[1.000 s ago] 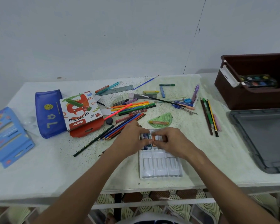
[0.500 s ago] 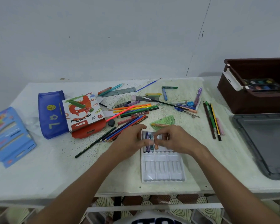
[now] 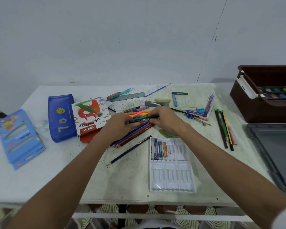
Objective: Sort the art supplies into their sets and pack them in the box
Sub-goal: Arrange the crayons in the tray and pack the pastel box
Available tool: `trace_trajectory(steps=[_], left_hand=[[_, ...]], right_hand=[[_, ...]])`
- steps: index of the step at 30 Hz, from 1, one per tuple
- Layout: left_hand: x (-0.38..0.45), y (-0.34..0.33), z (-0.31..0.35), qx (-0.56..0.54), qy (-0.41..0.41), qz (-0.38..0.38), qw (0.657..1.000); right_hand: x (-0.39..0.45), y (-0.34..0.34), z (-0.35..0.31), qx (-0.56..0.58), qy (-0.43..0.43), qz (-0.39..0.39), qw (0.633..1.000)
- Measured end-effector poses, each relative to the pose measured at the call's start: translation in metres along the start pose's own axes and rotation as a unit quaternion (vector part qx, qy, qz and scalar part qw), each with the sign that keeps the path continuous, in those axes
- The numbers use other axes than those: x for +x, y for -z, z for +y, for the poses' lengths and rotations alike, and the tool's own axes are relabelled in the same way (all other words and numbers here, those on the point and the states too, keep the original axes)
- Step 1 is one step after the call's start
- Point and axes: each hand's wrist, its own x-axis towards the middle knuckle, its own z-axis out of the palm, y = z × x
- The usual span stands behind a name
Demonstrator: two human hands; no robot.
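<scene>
Both my hands are over the heap of coloured pens and pencils [image 3: 139, 115] in the middle of the table. My left hand [image 3: 120, 125] and my right hand [image 3: 166, 119] each pinch an end of a pinkish clear pen [image 3: 143, 121] lying in the heap. Nearer me lies the white plastic pastel tray [image 3: 172, 177], with several oil pastels [image 3: 158, 148] in its upper left slots. The oil pastels box [image 3: 89, 116] lies to the left, partly on a blue pouch [image 3: 61, 118]. The brown storage box [image 3: 261, 111] at the right holds a watercolour palette [image 3: 276, 93].
A grey lid [image 3: 274, 151] lies in front of the brown box. Several pencils [image 3: 224, 129] lie beside it. A blue carton [image 3: 20, 138] sits at the far left. A ruler [image 3: 127, 97], loose pastels [image 3: 174, 98] and a green protractor [image 3: 168, 134] are scattered behind the tray.
Both hands have left the pastel tray and moved away from me onto the heap of pens. The pastels stay in the tray's upper slots.
</scene>
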Motion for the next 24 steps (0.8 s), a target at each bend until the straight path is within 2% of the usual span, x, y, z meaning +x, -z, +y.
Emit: trace_trajectory(steps=[3, 6, 13, 17, 20, 24], left_hand=[[0.004, -0.002, 0.001, 0.030, -0.005, -0.002, 1.000], [0.006, 0.000, 0.001, 0.063, -0.011, -0.039, 0.997], [0.007, -0.001, -0.007, 0.093, -0.020, -0.065, 0.993], [0.001, 0.000, 0.004, 0.040, -0.005, -0.021, 0.999], [-0.011, 0.002, 0.025, -0.026, -0.005, 0.026, 0.999], [-0.029, -0.012, 0.051, -0.124, 0.009, 0.000, 0.992]], right_hand=[[0.009, -0.003, -0.003, -0.041, 0.010, -0.012, 0.999], [0.014, -0.004, -0.004, -0.065, 0.010, -0.022, 0.998], [0.016, -0.004, 0.000, -0.059, -0.050, -0.054, 0.996], [0.009, 0.001, -0.003, -0.041, -0.062, -0.039, 0.996], [-0.004, 0.009, -0.003, 0.005, -0.063, 0.020, 0.998], [-0.043, 0.019, 0.000, 0.056, -0.101, 0.067, 0.991]])
